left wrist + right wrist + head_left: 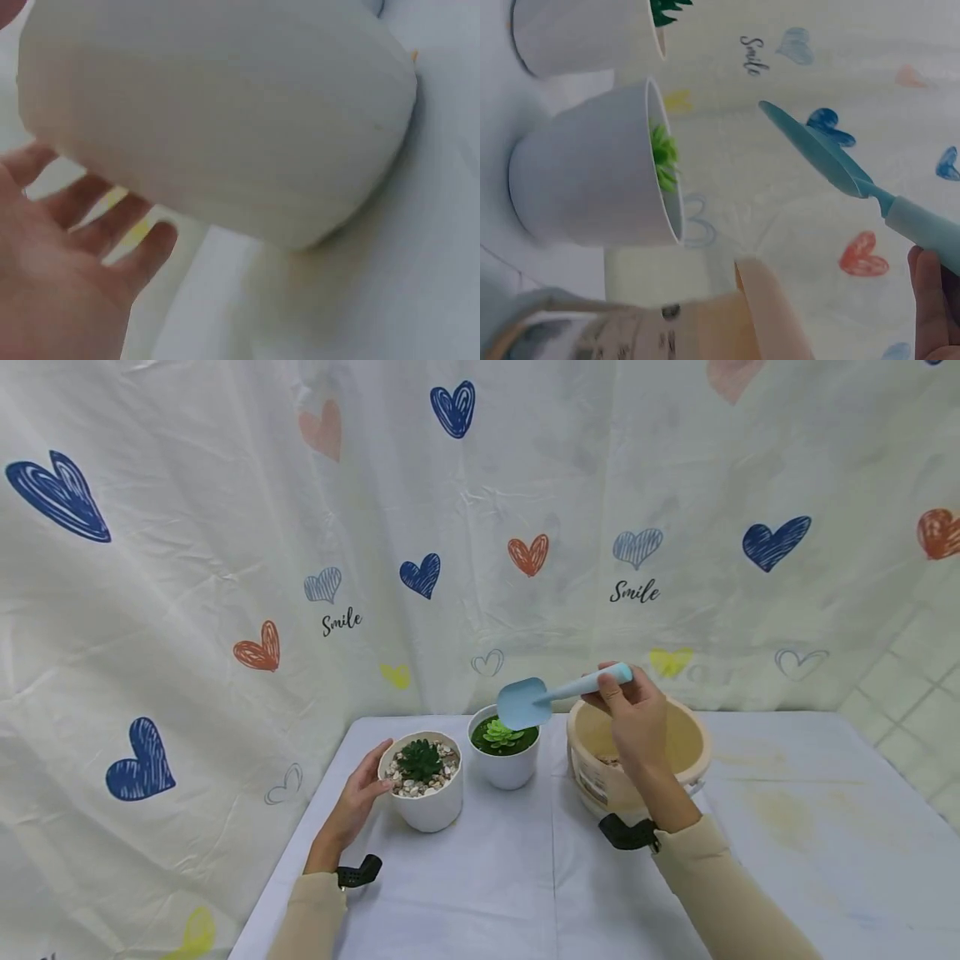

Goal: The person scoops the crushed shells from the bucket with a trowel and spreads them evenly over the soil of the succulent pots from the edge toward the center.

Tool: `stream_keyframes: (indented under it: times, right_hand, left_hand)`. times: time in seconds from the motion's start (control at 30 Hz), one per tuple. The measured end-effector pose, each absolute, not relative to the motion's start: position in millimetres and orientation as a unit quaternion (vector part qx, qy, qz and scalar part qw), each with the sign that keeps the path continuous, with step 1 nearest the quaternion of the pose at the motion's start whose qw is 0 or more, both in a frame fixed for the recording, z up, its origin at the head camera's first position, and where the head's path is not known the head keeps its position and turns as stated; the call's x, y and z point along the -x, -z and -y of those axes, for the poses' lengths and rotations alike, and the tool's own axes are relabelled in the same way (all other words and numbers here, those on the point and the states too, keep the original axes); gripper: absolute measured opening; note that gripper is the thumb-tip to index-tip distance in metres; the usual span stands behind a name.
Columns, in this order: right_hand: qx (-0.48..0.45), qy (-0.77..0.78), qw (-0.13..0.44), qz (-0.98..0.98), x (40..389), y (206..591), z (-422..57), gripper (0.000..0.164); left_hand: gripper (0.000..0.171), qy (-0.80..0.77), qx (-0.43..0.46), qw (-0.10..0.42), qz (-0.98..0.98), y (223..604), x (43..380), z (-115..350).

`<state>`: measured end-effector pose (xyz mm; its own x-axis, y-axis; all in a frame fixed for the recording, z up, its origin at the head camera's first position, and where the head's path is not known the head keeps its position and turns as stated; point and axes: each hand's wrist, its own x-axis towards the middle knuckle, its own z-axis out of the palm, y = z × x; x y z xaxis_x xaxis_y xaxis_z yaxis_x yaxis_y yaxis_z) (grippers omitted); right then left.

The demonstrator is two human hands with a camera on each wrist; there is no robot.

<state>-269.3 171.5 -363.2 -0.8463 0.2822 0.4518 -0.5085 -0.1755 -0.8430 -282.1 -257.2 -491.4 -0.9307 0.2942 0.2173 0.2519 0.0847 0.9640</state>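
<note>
While the left hand (358, 802) is resting, fingers spread, against the side of a pebble-filled pot (431, 812) bearing a dark green succulent (420, 760), the right hand (639, 720) is gripping a light blue trowel (532, 703) by its handle. That trowel is hovering above a smaller white pot (506, 772), where a bright green plant (501, 734) is showing; just beside, a beige bucket (587, 770) is standing on the surface (487, 877).
</note>
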Motion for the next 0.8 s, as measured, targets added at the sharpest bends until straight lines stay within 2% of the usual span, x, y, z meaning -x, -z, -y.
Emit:
stream_keyframes:
  times: [0.1,0.3,0.4,0.47,0.53,0.6,0.7,0.8]
  right_hand:
    - [-0.077,-0.778,0.283,0.556,264,360,-197,0.023]
    - [-0.034,-0.795,0.331,0.507,253,358,-247,0.021]
    - [-0.022,-0.776,0.355,0.521,248,361,-267,0.019]
    - [-0.008,-0.743,0.361,0.563,246,365,-277,0.016]
    - [0.009,-0.695,0.355,0.625,244,369,-283,0.016]
    - [0.029,-0.638,0.336,0.692,244,374,-287,0.018]
    - [0.037,-0.545,0.304,0.781,245,380,-289,0.028]
    - [0.026,-0.462,0.28,0.841,247,384,-288,0.036]
  left_hand:
    - [0.062,-0.615,-0.169,-0.061,-0.768,479,279,246]
    - [0.049,-0.535,-0.15,-0.26,-0.789,440,261,203]
    - [0.041,-0.512,-0.189,-0.327,-0.771,425,254,176]
    - [0.035,-0.501,-0.225,-0.35,-0.758,419,251,156]
    - [0.029,-0.503,-0.267,-0.344,-0.747,416,250,135]
    - [0.024,-0.514,-0.301,-0.313,-0.74,417,250,113]
    - [0.02,-0.54,-0.327,-0.239,-0.738,424,251,79]
    - [0.025,-0.56,-0.317,-0.163,-0.748,435,253,48]
